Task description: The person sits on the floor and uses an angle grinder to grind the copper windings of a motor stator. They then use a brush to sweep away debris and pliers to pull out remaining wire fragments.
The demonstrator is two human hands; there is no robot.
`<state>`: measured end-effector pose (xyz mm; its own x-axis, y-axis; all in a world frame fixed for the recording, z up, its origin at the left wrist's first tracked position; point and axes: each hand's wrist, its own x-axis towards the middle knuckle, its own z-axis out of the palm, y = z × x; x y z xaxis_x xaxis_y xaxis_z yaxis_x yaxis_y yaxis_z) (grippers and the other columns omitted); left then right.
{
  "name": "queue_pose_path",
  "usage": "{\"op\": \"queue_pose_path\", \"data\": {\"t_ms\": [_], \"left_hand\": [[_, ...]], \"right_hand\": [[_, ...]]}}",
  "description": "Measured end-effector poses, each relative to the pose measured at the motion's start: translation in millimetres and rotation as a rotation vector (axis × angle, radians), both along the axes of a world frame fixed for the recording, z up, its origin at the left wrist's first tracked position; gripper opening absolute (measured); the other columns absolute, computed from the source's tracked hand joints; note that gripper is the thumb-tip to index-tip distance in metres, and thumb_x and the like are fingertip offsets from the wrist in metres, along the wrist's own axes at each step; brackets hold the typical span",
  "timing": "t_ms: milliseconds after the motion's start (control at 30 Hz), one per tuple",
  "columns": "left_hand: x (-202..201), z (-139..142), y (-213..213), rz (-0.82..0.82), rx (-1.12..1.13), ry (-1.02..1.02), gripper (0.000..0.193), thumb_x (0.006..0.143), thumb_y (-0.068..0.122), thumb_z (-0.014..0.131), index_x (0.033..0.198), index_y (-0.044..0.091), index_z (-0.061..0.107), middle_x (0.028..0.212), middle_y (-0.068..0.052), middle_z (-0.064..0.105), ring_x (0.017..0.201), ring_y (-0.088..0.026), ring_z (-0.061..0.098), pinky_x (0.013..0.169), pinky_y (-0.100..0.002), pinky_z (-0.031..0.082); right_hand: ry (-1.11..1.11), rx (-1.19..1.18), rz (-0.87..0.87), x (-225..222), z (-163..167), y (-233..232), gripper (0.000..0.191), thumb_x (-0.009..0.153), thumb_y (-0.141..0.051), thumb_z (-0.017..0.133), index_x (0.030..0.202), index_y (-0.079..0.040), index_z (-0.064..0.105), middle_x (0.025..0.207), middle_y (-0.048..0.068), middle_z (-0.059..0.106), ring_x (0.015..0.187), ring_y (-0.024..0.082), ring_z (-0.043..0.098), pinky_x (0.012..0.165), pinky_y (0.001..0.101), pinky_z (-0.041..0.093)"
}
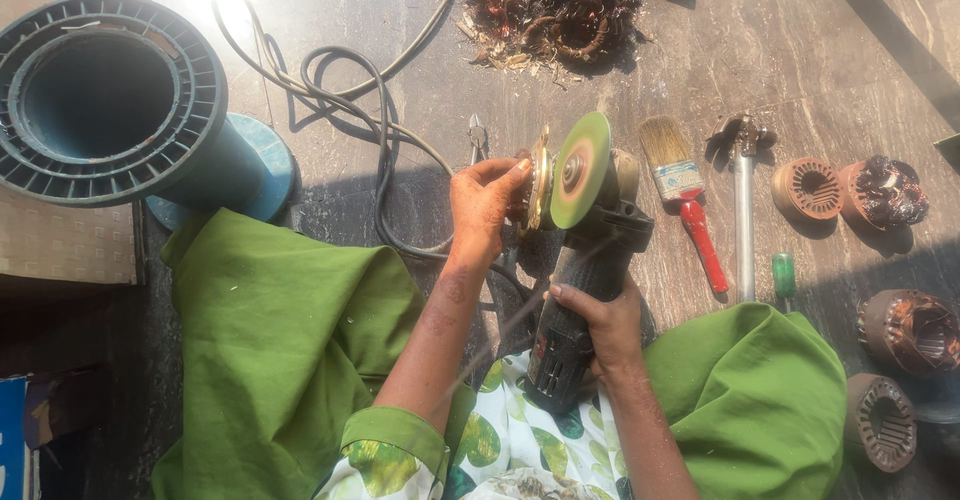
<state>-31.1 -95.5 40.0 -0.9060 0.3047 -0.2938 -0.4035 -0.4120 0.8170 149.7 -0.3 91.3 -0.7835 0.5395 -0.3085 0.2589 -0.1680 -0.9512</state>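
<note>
Grinder: dark angle grinder with green disc, your right hand clamped on its body.
Workpiece: round brass-coloured metal ring, your left hand pinching it against the disc.

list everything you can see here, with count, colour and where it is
angle grinder: 1, black body with green disc, centre, in right hand
metal disc: 1, brassy, against the grinder disc, in left hand
plastic spool: 1, teal, upper left
cable: 1, black, looped on the floor, top centre
copper wire scrap: 1 pile, reddish brown, top centre
paintbrush: 1, red handle, right of grinder
metal tool: 1, silver, beside the brush
screwdriver: 1, green handle, right
motor stators: 4, rusty brown, right edge
left hand: pinching the metal disc
right hand: gripping the grinder body
</note>
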Motion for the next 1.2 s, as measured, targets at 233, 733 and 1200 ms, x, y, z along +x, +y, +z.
{"op": "queue_pose_path", "data": {"t_ms": [233,733,1200], "left_hand": [[0.3,2.7,0.8,0.012,-0.019,-0.015,0.027,0.085,0.016,0.080,0.103,-0.003,0.076,0.079,-0.012,0.075,0.061,-0.017,0.069,0.052,-0.029,0.054],[0.6,6.8,1.8,0.023,-0.055,0.002,0.026,0.086,0.016,0.079,0.103,-0.003,0.076,0.080,-0.012,0.076,0.063,-0.016,0.070,0.051,-0.030,0.055],[2.8,3.1,2.9,0.028,-0.028,-0.026,0.025,0.087,0.016,0.079,0.103,-0.002,0.076,0.079,-0.011,0.074,0.059,-0.016,0.067,0.050,-0.029,0.053]], "right_hand": [[0.020,-0.013,-0.001,-1.4,0.6,-0.8,0.053,0.068,-0.007,0.082,0.115,0.003,0.059,0.092,0.015,0.073,0.075,0.022,0.075,0.064,0.0346,0.065],[0.001,-0.011,-0.001,-4.1,-1.6,1.4,0.053,0.069,-0.006,0.082,0.115,0.004,0.058,0.091,0.015,0.073,0.074,0.022,0.075,0.064,0.0347,0.065],[0.006,-0.004,0.000,-1.6,1.4,-1.6,0.054,0.069,-0.007,0.082,0.116,0.002,0.058,0.090,0.013,0.072,0.073,0.020,0.075,0.062,0.0333,0.065]]}}
